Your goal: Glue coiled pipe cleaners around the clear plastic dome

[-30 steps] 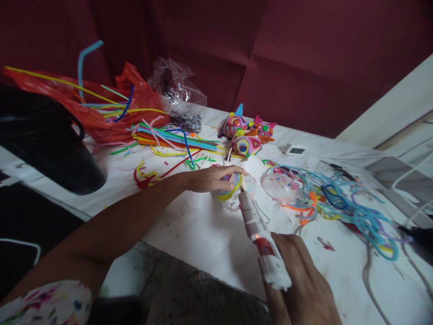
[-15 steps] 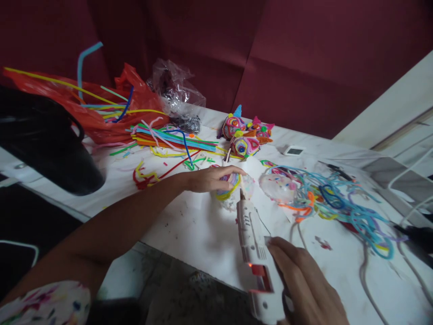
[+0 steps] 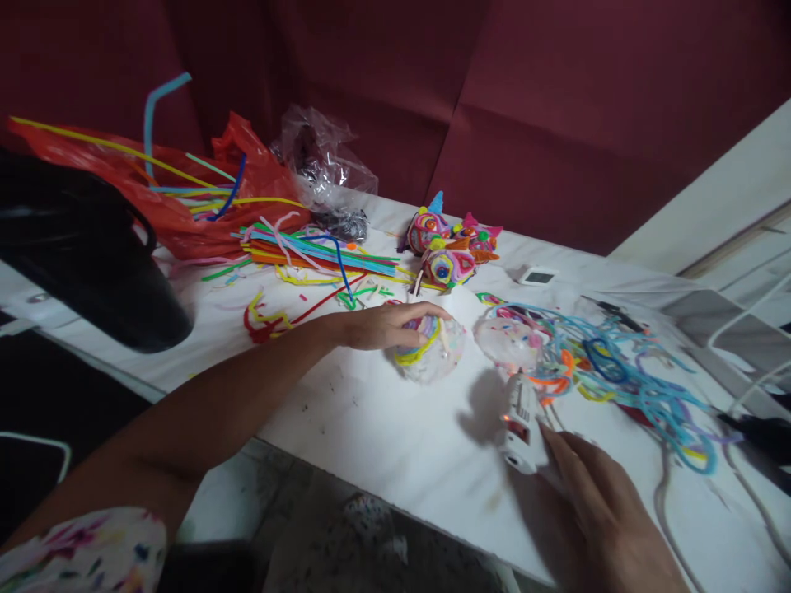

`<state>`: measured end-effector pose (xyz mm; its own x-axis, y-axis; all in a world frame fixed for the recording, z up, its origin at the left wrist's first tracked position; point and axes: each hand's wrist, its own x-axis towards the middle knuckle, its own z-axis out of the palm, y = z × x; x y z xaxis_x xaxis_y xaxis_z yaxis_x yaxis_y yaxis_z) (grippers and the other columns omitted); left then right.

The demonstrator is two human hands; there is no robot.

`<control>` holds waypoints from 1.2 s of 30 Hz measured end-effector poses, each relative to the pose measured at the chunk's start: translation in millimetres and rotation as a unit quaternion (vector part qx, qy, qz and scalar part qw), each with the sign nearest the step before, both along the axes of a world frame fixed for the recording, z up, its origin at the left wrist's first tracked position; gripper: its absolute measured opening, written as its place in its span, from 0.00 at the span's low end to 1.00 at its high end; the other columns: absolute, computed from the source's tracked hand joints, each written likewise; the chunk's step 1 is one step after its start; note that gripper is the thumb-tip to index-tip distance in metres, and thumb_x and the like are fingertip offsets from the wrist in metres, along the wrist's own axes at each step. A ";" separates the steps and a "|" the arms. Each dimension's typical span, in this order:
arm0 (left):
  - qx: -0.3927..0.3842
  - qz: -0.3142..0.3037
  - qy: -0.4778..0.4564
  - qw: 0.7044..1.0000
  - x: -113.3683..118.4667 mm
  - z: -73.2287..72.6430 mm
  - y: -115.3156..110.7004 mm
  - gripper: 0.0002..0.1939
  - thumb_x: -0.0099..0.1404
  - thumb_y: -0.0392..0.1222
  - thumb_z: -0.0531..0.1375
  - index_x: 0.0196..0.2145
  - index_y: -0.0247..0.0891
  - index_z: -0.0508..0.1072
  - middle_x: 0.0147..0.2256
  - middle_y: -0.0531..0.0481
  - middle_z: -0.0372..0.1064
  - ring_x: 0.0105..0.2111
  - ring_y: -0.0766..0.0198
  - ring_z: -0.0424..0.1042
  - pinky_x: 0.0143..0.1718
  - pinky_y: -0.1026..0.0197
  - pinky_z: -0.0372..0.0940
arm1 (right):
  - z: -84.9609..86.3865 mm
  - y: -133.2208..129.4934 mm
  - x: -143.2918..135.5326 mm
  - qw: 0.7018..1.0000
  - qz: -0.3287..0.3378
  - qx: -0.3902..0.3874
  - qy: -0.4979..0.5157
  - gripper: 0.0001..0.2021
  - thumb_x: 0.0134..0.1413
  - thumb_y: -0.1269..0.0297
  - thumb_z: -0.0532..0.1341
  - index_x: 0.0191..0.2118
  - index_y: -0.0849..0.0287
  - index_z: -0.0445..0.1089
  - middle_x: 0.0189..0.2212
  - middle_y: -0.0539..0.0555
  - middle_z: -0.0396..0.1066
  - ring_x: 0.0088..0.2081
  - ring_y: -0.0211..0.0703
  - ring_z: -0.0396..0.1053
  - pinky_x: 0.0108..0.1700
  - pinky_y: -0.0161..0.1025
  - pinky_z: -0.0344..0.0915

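Observation:
My left hand [image 3: 395, 326] rests on a round translucent craft piece [image 3: 442, 358] wound partly with yellow and purple pipe cleaners, its fingers curled over the top. Farther right, my right hand [image 3: 593, 478] grips a white glue gun [image 3: 522, 420] with a small orange light, held above the white table [image 3: 371, 436]. The gun's nozzle points away from me, apart from the craft piece. Just beyond the nozzle lies a second translucent disc [image 3: 507, 339] with coloured spots.
Colourful finished ornaments [image 3: 446, 265] stand at the back beside a small white display [image 3: 536, 277]. A pipe-cleaner bundle [image 3: 327, 254], red bag [image 3: 203, 210] and black object [image 3: 86, 255] are left. Tangled blue pipe cleaners [image 3: 648, 395] and cables lie right.
My right hand has moved the glue gun right and away from the craft piece, and the nozzle now sits near the second disc. My left hand has stayed on the craft piece.

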<state>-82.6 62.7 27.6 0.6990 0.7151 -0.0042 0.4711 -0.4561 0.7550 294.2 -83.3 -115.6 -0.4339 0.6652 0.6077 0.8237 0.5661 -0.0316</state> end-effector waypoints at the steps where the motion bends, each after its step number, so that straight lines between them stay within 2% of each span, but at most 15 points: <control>1: 0.000 0.000 -0.001 1.000 -0.1 -0.3 0.0 0.26 0.59 0.39 0.51 0.55 0.48 0.53 0.54 0.55 0.58 0.52 0.62 0.59 0.52 0.62 0.53 | -6.2 3.9 1.2 0.999 -0.004 0.015 -0.033 0.29 0.87 0.54 0.63 0.83 0.55 0.67 0.63 0.69 0.81 0.56 0.66 0.86 0.52 0.60 0.89; 4: 0.001 0.000 0.002 1.000 -0.5 -0.7 0.0 0.26 0.59 0.40 0.51 0.55 0.49 0.53 0.52 0.55 0.59 0.51 0.61 0.60 0.50 0.62 0.54 | -17.9 9.2 5.3 0.993 -0.011 0.050 -0.110 0.30 0.89 0.52 0.59 0.84 0.60 0.64 0.61 0.71 0.82 0.55 0.66 0.86 0.51 0.61 0.90; 6: 0.001 0.001 0.006 1.000 -0.6 -0.2 -0.2 0.26 0.59 0.40 0.51 0.55 0.49 0.53 0.51 0.55 0.60 0.50 0.61 0.60 0.49 0.62 0.55 | -12.7 8.5 10.6 0.990 0.006 0.046 -0.132 0.29 0.90 0.52 0.57 0.83 0.61 0.66 0.60 0.72 0.84 0.52 0.65 0.87 0.47 0.59 0.90; 7: 0.001 0.001 0.008 1.000 -0.4 0.2 -0.4 0.26 0.59 0.40 0.51 0.55 0.49 0.53 0.51 0.55 0.60 0.49 0.61 0.61 0.48 0.63 0.56 | -4.8 7.9 13.3 0.988 0.024 0.042 -0.150 0.28 0.90 0.53 0.56 0.82 0.61 0.68 0.60 0.72 0.85 0.51 0.64 0.88 0.45 0.57 0.90; 9: 0.001 -0.003 0.007 1.000 0.2 1.1 -1.0 0.26 0.58 0.39 0.51 0.55 0.47 0.53 0.50 0.55 0.61 0.48 0.61 0.61 0.48 0.64 0.56 | 20.9 8.8 15.7 0.978 0.075 0.038 -0.191 0.25 0.90 0.55 0.54 0.78 0.58 0.74 0.61 0.71 0.86 0.49 0.62 0.89 0.38 0.52 0.88; 10: 0.002 -0.004 0.005 1.000 0.6 1.4 -1.2 0.26 0.58 0.39 0.51 0.55 0.47 0.53 0.50 0.55 0.61 0.48 0.62 0.61 0.48 0.64 0.56 | 37.4 11.3 13.7 0.976 0.084 0.032 -0.198 0.23 0.90 0.56 0.54 0.77 0.54 0.76 0.61 0.69 0.87 0.49 0.62 0.90 0.38 0.51 0.87; 12: 0.008 -0.003 0.005 1.000 1.3 1.6 -1.8 0.26 0.58 0.38 0.51 0.55 0.46 0.53 0.51 0.55 0.60 0.48 0.62 0.61 0.48 0.64 0.55 | 73.1 21.7 0.6 0.981 0.089 0.049 -0.166 0.19 0.88 0.60 0.58 0.72 0.54 0.79 0.56 0.66 0.89 0.45 0.61 0.89 0.37 0.52 0.85; 14: 0.014 0.004 0.008 1.000 1.8 1.6 -2.3 0.26 0.58 0.38 0.52 0.55 0.46 0.54 0.52 0.54 0.59 0.48 0.61 0.61 0.49 0.63 0.55 | 105.6 39.1 -23.7 0.990 0.093 0.064 -0.089 0.14 0.86 0.64 0.63 0.67 0.54 0.81 0.52 0.63 0.89 0.46 0.58 0.89 0.44 0.53 0.86; 15: 0.016 0.008 0.009 1.000 1.9 1.6 -2.5 0.26 0.58 0.38 0.52 0.55 0.46 0.54 0.53 0.54 0.59 0.49 0.60 0.60 0.49 0.63 0.54 | 118.7 49.9 -38.3 0.988 0.121 0.065 -0.069 0.12 0.85 0.65 0.64 0.65 0.54 0.81 0.52 0.62 0.89 0.47 0.56 0.89 0.46 0.52 0.87; 18: 0.014 0.005 0.003 1.000 2.0 2.2 -3.2 0.26 0.58 0.36 0.51 0.55 0.46 0.54 0.53 0.54 0.58 0.50 0.61 0.60 0.49 0.64 0.54 | 143.0 83.8 -81.3 0.972 0.223 0.050 -0.055 0.12 0.85 0.71 0.63 0.60 0.55 0.83 0.51 0.61 0.89 0.51 0.54 0.89 0.51 0.50 0.86; 20: 0.021 -0.004 -0.001 1.000 2.2 2.8 -3.5 0.27 0.57 0.35 0.51 0.55 0.46 0.53 0.54 0.55 0.58 0.51 0.62 0.59 0.50 0.65 0.53 | 148.9 102.7 -102.1 0.962 0.270 0.027 -0.037 0.13 0.85 0.71 0.62 0.58 0.54 0.85 0.49 0.60 0.89 0.49 0.53 0.88 0.49 0.50 0.85; 23: 0.034 -0.006 0.008 0.999 2.6 3.5 -3.6 0.27 0.57 0.37 0.51 0.55 0.45 0.53 0.52 0.55 0.59 0.49 0.63 0.60 0.50 0.65 0.53 | 150.5 120.3 -117.9 0.952 0.304 -0.004 -0.041 0.14 0.85 0.71 0.61 0.56 0.54 0.87 0.47 0.60 0.88 0.47 0.53 0.86 0.49 0.50 0.81; 29: 0.044 -0.012 0.006 0.999 1.5 -0.1 -1.7 0.26 0.58 0.37 0.52 0.54 0.45 0.53 0.46 0.55 0.62 0.46 0.64 0.62 0.46 0.65 0.56 | 151.8 131.2 -122.4 0.946 0.312 0.008 -0.089 0.13 0.85 0.74 0.62 0.53 0.56 0.85 0.41 0.57 0.86 0.43 0.51 0.81 0.47 0.47 0.71; 36: 0.068 -0.023 -0.004 0.997 -1.1 -6.0 2.2 0.24 0.58 0.39 0.52 0.53 0.46 0.55 0.45 0.56 0.63 0.45 0.64 0.62 0.46 0.64 0.56 | 146.5 139.5 -125.9 0.941 0.320 0.029 -0.105 0.09 0.84 0.73 0.65 0.54 0.56 0.84 0.43 0.57 0.87 0.43 0.53 0.83 0.48 0.49 0.71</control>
